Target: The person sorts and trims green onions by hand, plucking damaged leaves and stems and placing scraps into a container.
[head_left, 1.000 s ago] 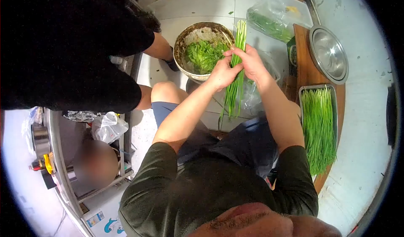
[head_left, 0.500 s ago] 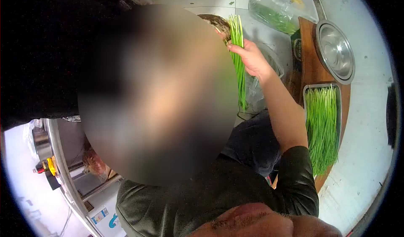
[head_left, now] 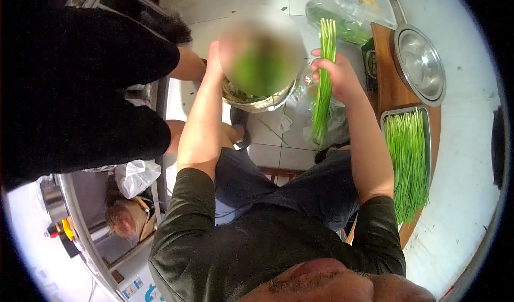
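My right hand [head_left: 341, 76] is wrapped round a bunch of long green stalks [head_left: 323, 101] with pale ends pointing away from me. My left hand [head_left: 215, 54] is at the left side of the bowl [head_left: 262, 105]; a round blur hides its fingers and most of the bowl. Some greens show at the bowl's near rim. To my right, a metal tray [head_left: 428, 136] holds a thick layer of the same long green stalks [head_left: 407, 168].
A steel basin [head_left: 420, 65] sits on the wooden board [head_left: 386, 50] at right. Beyond are plastic bags of greens [head_left: 342, 20]. A person in black [head_left: 128, 130] stands close at left, above a shelf with a white bag [head_left: 137, 177].
My left hand has left the bunch and moved left to the bowl's side. My right hand has shifted slightly right, still holding the stalks. The person's legs at left have shifted in view.
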Demonstrator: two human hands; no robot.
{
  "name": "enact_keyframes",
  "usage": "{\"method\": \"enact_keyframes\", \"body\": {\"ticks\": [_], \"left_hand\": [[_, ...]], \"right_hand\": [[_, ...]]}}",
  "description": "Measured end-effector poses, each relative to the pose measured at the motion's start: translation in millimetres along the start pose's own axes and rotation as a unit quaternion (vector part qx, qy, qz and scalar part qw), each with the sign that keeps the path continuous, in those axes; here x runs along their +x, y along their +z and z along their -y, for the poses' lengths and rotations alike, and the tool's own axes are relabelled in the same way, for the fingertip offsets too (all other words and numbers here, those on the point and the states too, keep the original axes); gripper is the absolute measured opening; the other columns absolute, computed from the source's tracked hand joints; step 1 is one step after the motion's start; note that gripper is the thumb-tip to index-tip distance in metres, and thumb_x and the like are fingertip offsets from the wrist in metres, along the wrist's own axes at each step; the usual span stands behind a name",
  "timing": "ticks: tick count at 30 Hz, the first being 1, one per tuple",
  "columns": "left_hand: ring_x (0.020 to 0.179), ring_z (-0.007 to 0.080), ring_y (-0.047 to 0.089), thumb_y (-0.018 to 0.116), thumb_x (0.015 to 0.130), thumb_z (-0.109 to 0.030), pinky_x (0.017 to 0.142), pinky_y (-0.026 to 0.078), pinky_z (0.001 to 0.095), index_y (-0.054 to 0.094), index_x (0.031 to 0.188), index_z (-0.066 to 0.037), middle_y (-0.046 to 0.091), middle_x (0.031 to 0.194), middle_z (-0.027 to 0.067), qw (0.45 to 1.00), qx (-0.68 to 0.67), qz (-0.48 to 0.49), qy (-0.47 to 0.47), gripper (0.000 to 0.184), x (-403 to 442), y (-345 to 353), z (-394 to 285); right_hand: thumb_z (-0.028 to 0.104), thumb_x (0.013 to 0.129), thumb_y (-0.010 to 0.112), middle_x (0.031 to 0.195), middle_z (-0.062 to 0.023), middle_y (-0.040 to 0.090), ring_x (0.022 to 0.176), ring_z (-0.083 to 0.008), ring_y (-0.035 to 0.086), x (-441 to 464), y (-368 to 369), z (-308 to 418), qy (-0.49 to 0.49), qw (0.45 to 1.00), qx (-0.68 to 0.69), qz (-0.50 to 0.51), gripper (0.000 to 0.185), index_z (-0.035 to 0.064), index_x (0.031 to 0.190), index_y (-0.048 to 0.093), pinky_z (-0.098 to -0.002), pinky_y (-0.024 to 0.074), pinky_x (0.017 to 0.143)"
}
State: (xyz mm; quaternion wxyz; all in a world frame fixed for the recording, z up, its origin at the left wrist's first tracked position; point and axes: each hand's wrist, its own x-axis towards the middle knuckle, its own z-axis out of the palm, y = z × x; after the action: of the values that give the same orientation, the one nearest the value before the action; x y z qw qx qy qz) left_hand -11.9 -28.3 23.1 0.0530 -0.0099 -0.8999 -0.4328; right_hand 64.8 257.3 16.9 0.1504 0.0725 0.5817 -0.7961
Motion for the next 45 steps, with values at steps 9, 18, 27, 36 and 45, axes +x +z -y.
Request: {"method": "enact_keyframes", "body": {"ticks": [9, 18, 27, 36, 45], "left_hand": [[0.080, 0.0180, 0.066, 0.063, 0.089, -0.022, 0.076, 0.051, 0.0296, 0.070, 0.098, -0.005, 0.070, 0.087, 0.0073, 0.981, -0.022, 0.014, 0.191, 0.021, -16.3, 51.1, -2.1], [0.065, 0.0072, 0.054, 0.059, 0.093, -0.019, 0.062, 0.046, 0.0243, 0.066, 0.083, 0.000, 0.061, 0.070, -0.0001, 0.973, -0.090, 0.064, 0.202, 0.023, -11.1, 60.9, 10.9], [0.067, 0.0077, 0.054, 0.061, 0.093, -0.016, 0.063, 0.044, 0.0228, 0.066, 0.088, -0.001, 0.061, 0.075, 0.0005, 0.947, -0.279, 0.138, 0.083, 0.017, -12.7, 48.5, -9.4], [0.070, 0.0117, 0.058, 0.056, 0.096, -0.018, 0.068, 0.048, 0.0274, 0.061, 0.090, -0.003, 0.062, 0.080, 0.0026, 0.936, -0.317, 0.131, 0.073, 0.017, -8.5, 59.5, 12.1], [0.072, 0.0163, 0.062, 0.046, 0.099, -0.015, 0.070, 0.050, 0.0299, 0.055, 0.097, -0.005, 0.062, 0.077, 0.0057, 0.876, -0.471, 0.061, -0.087, 0.014, 6.6, 24.9, 4.7]], "right_hand": [[0.007, 0.084, 0.062, 0.077, -0.0065, 0.056, 0.063, -0.0193, 0.055, 21.5, 26.0, -25.4, 0.071, 0.980, 0.138, 0.128, 0.015, 0.0032, 0.098, 0.057, -0.0326, 0.0453, 0.057], [0.005, 0.082, 0.059, 0.074, -0.0067, 0.055, 0.063, -0.0207, 0.055, 22.7, 45.4, -22.3, 0.123, 0.970, 0.135, 0.158, 0.016, 0.0026, 0.097, 0.056, -0.0334, 0.0453, 0.057], [0.011, 0.085, 0.061, 0.069, -0.0032, 0.050, 0.060, -0.0182, 0.054, 22.2, 51.4, -21.8, 0.130, 0.973, 0.112, 0.156, 0.015, 0.0052, 0.098, 0.056, -0.0330, 0.0449, 0.055], [0.009, 0.086, 0.062, 0.092, -0.0110, 0.064, 0.078, -0.0224, 0.065, 27.8, 48.2, -25.1, 0.102, 0.981, 0.147, 0.078, 0.035, 0.0020, 0.119, 0.055, -0.0353, 0.0544, 0.071], [0.007, 0.086, 0.058, 0.114, -0.0212, 0.063, 0.097, -0.0240, 0.065, 33.6, 30.9, -27.2, 0.021, 0.982, 0.181, 0.060, 0.033, -0.0067, 0.115, 0.055, -0.0314, 0.0514, 0.083]]}}
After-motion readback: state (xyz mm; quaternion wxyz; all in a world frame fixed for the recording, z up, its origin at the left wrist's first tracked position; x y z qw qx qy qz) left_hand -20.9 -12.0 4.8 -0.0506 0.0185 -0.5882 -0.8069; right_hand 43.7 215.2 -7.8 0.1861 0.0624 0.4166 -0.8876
